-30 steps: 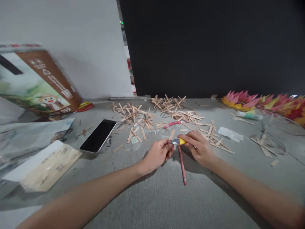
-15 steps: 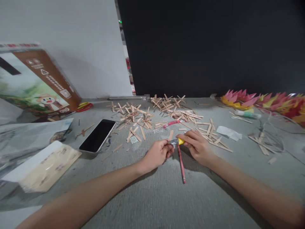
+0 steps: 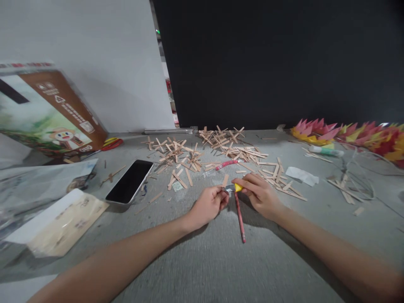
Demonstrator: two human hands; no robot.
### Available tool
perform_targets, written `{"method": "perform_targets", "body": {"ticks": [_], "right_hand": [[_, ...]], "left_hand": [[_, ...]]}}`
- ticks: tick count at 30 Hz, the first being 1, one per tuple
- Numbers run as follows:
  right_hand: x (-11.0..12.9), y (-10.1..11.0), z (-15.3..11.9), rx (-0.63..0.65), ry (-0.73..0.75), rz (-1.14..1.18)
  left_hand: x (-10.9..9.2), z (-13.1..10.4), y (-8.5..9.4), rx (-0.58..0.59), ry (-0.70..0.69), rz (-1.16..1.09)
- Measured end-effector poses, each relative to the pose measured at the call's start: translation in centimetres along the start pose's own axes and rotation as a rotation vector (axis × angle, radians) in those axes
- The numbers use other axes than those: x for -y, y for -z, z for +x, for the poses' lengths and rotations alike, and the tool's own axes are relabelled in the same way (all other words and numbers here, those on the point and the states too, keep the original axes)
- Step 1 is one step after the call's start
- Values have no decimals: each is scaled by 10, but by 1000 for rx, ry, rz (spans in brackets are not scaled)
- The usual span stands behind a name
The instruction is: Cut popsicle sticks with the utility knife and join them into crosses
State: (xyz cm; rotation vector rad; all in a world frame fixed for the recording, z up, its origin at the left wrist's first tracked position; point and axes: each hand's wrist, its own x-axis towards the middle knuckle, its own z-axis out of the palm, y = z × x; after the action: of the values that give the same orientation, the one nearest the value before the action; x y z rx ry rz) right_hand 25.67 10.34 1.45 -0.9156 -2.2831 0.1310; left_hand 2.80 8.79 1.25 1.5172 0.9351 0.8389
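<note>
My right hand (image 3: 259, 194) is closed around the yellow handle of a utility knife (image 3: 238, 187), its grey metal blade pointing left. My left hand (image 3: 210, 204) pinches a short wooden craft stick (image 3: 225, 181) close to the blade. The stick's upper part shows beyond the fingertips; its lower end is hidden by fingers and blade. A red pencil (image 3: 240, 221) with a pale end lies on the table between my hands, its far end beneath the knife. Just beyond my hands, a pile of craft sticks (image 3: 244, 151) is scattered, some crossed over each other.
A phone (image 3: 130, 182) lies to the left, near a cream packet (image 3: 67, 223) and red-yellow scissors handles (image 3: 112, 143). A printed bag (image 3: 63, 113) leans at the back left. On the right are a glue stick (image 3: 325, 151), white paper (image 3: 302, 176), cable (image 3: 374, 185) and pink-yellow paper petals (image 3: 315, 130).
Both hands keep nearly the same pose, with the knife shifted very slightly left. The whole view has moved slightly; the pencil and scattered sticks lie as before.
</note>
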Motion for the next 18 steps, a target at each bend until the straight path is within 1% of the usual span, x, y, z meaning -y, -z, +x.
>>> {"method": "perform_targets", "body": {"ticks": [4, 8, 12, 14, 18], "right_hand": [[-1, 0, 1, -14, -8, 16], [-3, -1, 0, -15, -8, 11], [-3, -3, -2, 33, -2, 47], [-3, -3, -2, 39, -20, 40], [-1, -3, -1, -14, -84, 2]], "left_hand": [[1, -1, 1, -16, -8, -26], [-2, -2, 1, -12, 1, 32], [-6, -4, -1, 4, -17, 56], [-7, -5, -1, -23, -28, 25], [-7, -6, 0, -100, -42, -87]]}}
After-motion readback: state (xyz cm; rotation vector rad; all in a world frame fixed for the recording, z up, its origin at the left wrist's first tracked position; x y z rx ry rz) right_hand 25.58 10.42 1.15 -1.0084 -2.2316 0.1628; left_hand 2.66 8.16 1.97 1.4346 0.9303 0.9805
